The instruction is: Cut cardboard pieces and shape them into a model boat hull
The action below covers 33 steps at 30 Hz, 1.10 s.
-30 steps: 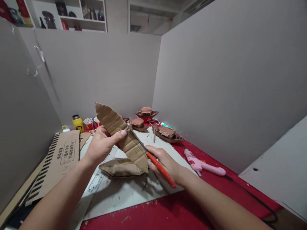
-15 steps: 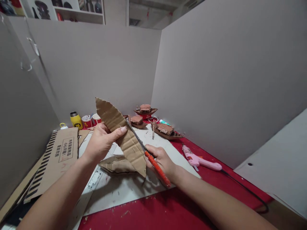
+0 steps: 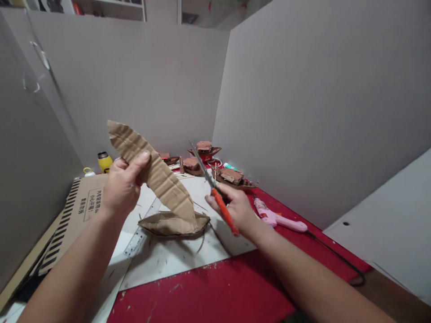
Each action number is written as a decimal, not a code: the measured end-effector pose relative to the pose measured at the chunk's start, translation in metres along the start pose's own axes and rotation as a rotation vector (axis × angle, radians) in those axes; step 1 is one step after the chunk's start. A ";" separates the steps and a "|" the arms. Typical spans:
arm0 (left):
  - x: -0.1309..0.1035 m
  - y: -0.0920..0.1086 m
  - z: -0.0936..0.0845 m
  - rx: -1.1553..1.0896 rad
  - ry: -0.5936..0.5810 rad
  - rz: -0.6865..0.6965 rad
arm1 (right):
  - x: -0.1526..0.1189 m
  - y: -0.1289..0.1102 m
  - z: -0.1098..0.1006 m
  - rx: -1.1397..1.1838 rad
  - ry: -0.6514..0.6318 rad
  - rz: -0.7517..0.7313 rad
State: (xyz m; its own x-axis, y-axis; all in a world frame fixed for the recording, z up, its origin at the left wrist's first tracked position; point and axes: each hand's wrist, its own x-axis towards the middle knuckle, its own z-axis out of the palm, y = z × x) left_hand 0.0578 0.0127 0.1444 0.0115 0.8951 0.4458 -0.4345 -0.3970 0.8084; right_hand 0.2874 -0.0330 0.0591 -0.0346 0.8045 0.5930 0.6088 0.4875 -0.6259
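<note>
The left hand (image 3: pixel 124 184) has its thumb pressed flat on the near face of a strip (image 3: pixel 164 181) of brown cardboard and its fingers bent behind, so the strip is pinched between them near its upper half. The strip is held tilted in the air, one pointed end up to the left, the other slanting down to the right. The right hand (image 3: pixel 235 206) has its fingers closed round the orange handles of the scissors (image 3: pixel 225 213); the blades point up and away, leaning left, apart from the strip. Below the hands lies a hull (image 3: pixel 158 228) of cardboard, pointed at both ends; the strip's lower end overlaps it in view, and I cannot tell whether the two touch. The hull sits on a white board (image 3: pixel 161 267), with a clear ruler (image 3: pixel 133 244) just beside its left end. The board lies on a red table (image 3: pixel 208 296) dotted with scraps. To the left is a flat box (image 3: pixel 79 211) with black stripes along one edge, and beyond it a yellow bottle (image 3: pixel 105 162). Past the scissors stand brown boats (image 3: pixel 234 176) with roofs, near a tube (image 3: pixel 230 166). On the right, a pink glue gun (image 3: pixel 279 220) lies near the right wrist, its black cord (image 3: pixel 332 247) trailing toward the table's edge. Grey walls (image 3: pixel 144 80) rise around the table.
</note>
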 end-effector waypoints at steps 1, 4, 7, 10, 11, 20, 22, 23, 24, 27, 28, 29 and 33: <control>0.002 0.002 -0.001 -0.011 0.024 0.021 | 0.001 0.003 -0.009 -0.075 -0.001 0.019; 0.006 0.008 -0.004 -0.045 0.057 0.078 | -0.003 0.015 -0.035 -0.430 -0.105 0.120; 0.009 0.011 -0.006 -0.060 0.127 0.096 | -0.016 0.031 -0.050 -0.798 -0.328 0.253; 0.009 0.016 -0.006 -0.035 0.225 0.026 | -0.029 0.046 -0.052 -0.909 -0.483 0.296; 0.008 0.018 -0.006 -0.032 0.233 0.012 | -0.032 0.050 -0.051 -0.912 -0.501 0.293; 0.005 0.010 0.001 -0.013 0.156 -0.010 | -0.027 0.036 -0.051 -0.591 -0.175 0.018; 0.003 -0.004 0.009 0.027 0.143 -0.053 | -0.020 0.016 -0.049 -0.439 0.060 -0.223; 0.001 -0.012 0.013 0.041 0.113 -0.094 | -0.016 0.006 -0.047 -0.422 0.129 -0.337; -0.001 -0.020 0.018 0.050 0.103 -0.106 | -0.012 -0.002 -0.044 -0.428 0.151 -0.417; -0.007 -0.038 0.026 0.096 0.053 -0.219 | 0.001 -0.011 -0.034 -0.506 0.079 -0.583; -0.008 -0.041 0.026 0.110 0.032 -0.279 | 0.004 -0.008 -0.031 -0.520 0.039 -0.612; -0.009 -0.043 0.024 0.127 -0.008 -0.357 | 0.007 -0.004 -0.029 -0.520 0.006 -0.629; -0.005 -0.039 0.004 0.209 -0.135 -0.525 | 0.011 0.017 -0.030 -0.382 -0.084 -0.601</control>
State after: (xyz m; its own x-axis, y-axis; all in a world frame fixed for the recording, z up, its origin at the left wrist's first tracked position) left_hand 0.0784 0.0234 0.1119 0.2983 0.9545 -0.0009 -0.1529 0.0487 0.9870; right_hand 0.3211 -0.0255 0.0701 -0.5030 0.4649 0.7286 0.6997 0.7139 0.0275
